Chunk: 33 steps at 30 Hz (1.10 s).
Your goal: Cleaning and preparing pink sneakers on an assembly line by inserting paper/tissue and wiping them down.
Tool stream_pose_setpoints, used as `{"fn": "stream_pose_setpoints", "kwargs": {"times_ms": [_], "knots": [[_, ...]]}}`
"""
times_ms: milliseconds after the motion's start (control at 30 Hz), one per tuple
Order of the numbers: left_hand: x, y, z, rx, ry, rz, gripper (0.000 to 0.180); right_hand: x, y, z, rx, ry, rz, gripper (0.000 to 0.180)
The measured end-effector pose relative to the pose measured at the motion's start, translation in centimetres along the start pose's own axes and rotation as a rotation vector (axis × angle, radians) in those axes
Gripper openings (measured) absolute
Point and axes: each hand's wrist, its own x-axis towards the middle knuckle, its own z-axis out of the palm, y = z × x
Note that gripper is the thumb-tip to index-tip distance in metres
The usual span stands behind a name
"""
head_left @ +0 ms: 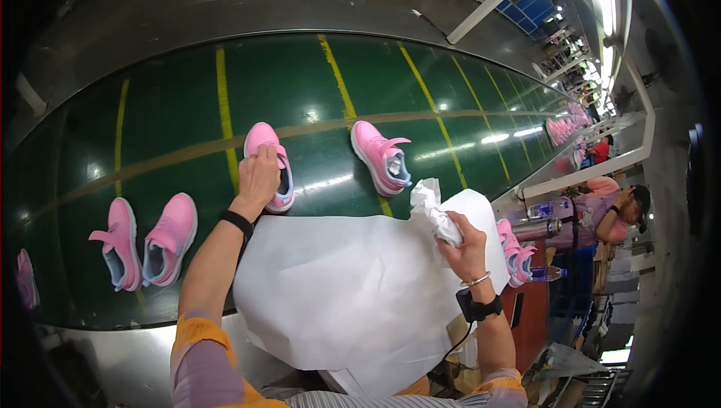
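Observation:
My left hand (260,176) grips the strap area of a pink shoe (260,137) that rests on the green conveyor belt (300,92). Crumpled white paper (428,205) is bunched in my right hand (466,247), held over the large sheets of white paper (338,280) in front of me. To the right of the gripped shoe stands another pink shoe (373,154), its strap lifted and some crumpled paper showing in its opening. My left fingers partly hide the top of the first shoe.
A pair of pink shoes (150,243) stands on the belt at left. More pink shoes (514,254) sit right of the paper, beside a metal flask (537,229) and plastic bottles (548,273). A person (601,213) is farther right. White frame posts (492,4) rise beyond the belt.

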Motion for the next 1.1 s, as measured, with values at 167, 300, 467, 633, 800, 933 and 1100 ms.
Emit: {"fn": "stream_pose_setpoints", "kwargs": {"times_ms": [167, 300, 467, 633, 800, 933, 1100], "knots": [[-1.8, -4.0, -2.5, 0.139, 0.068, 0.293, 0.011, 3.0, -5.3, 5.3, 0.044, -0.095, -0.206, 0.047], [-0.6, -4.4, -2.8, 0.047, -0.083, 0.359, 0.012, 6.1, -11.9, 12.6, -0.018, -0.181, -0.426, 0.041], [-0.5, -4.9, -3.6, -0.298, -0.239, 0.237, 0.018, 8.3, -14.4, 20.8, -0.299, -0.308, -0.397, 0.032], [-2.1, -5.3, -4.1, -0.353, -0.194, 0.048, 0.015, 10.8, -16.4, 26.7, -0.443, -0.326, -0.466, 0.024], [-1.3, -6.3, -4.2, -0.421, -0.046, 0.003, 0.020, 13.1, -16.5, 26.4, 0.027, -0.395, -0.592, 0.043], [-0.2, -6.6, -3.8, -0.397, -0.044, 0.093, 0.023, 13.4, -13.9, 25.0, 0.059, -0.752, -0.139, 0.058], [-1.0, -6.1, -3.5, -0.366, 0.044, 0.079, 0.022, 12.7, -13.1, 27.0, 0.019, -0.386, -0.415, 0.084]]}}
